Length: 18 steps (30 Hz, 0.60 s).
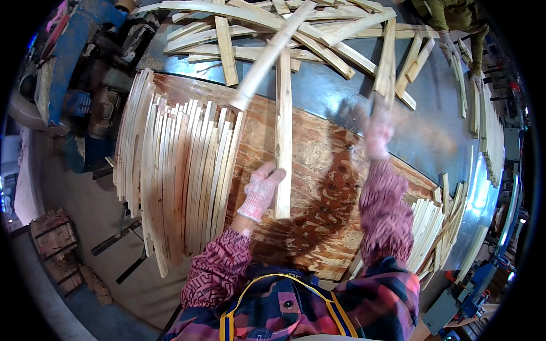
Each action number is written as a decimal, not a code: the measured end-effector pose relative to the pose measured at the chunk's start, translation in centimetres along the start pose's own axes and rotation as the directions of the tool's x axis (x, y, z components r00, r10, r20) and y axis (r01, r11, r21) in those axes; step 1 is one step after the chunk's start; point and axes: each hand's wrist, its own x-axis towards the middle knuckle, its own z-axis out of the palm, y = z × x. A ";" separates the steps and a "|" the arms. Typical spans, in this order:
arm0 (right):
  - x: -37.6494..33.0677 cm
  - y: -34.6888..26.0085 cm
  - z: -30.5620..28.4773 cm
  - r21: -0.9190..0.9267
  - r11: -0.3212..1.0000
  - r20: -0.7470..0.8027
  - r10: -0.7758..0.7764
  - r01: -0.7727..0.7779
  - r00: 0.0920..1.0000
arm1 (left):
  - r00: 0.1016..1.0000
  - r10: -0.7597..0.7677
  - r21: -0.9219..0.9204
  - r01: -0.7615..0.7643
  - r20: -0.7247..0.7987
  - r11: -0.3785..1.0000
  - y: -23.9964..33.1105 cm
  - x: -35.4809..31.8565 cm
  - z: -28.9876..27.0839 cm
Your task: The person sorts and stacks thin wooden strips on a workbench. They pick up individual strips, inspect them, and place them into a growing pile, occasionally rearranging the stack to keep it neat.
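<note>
My left hand point(263, 190), in a pale pink-white glove, grips the left edge of a light wooden slat point(283, 136) near its lower end. This slat points away from me over the brown plywood board point(318, 204), its far end by the loose pile. Farther right, my right hand point(378, 133) is smeared by motion. It reaches to the near end of another wooden slat point(388, 62); its fingers cannot be made out. One more slat point(273, 57) slants across the pile, its near end close to the stacked slats on the left.
Many upright-edged slats point(182, 176) lie side by side at the left, with a smaller group point(424, 227) at the right. Loose slats point(324, 34) cross each other on the metal table point(324, 91). Machinery point(94, 102) stands far left. Another person point(463, 20) is at the far right.
</note>
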 end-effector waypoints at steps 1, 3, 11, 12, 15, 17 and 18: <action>3.2 0.8 -0.4 -0.147 0.981 -0.035 0.124 -0.128 0.992 | 0.995 0.005 0.033 -0.008 0.098 0.999 0.1 -0.9 -0.7; 8.2 3.6 -0.1 -0.259 0.908 -0.046 0.330 -0.331 0.943 | 0.958 0.016 0.092 -0.044 0.286 0.995 -0.1 -2.3 -1.9; 5.1 -1.5 -2.4 -0.265 0.943 -0.010 0.206 -0.201 0.979 | 0.926 -0.080 0.371 -0.069 0.370 0.926 -6.3 -9.6 -6.5; 5.0 -0.7 -1.4 -0.224 0.963 -0.069 0.140 -0.153 0.988 | 0.938 -0.104 0.440 -0.056 0.331 0.896 -5.4 -10.9 -6.8; 5.9 -2.4 2.6 0.197 0.906 -0.295 -0.310 0.376 0.904 | 0.952 0.073 0.210 -0.140 0.298 0.968 -7.7 -13.4 -9.0; 5.3 -8.8 3.5 0.618 0.660 -0.175 -0.414 0.427 0.893 | 0.971 0.071 0.004 -0.074 0.227 0.997 -9.0 -14.4 -10.3; 4.9 -12.0 3.7 0.572 0.703 -0.122 -0.437 0.423 0.891 | 0.984 0.084 -0.115 -0.066 0.160 0.991 -9.0 -14.7 -10.5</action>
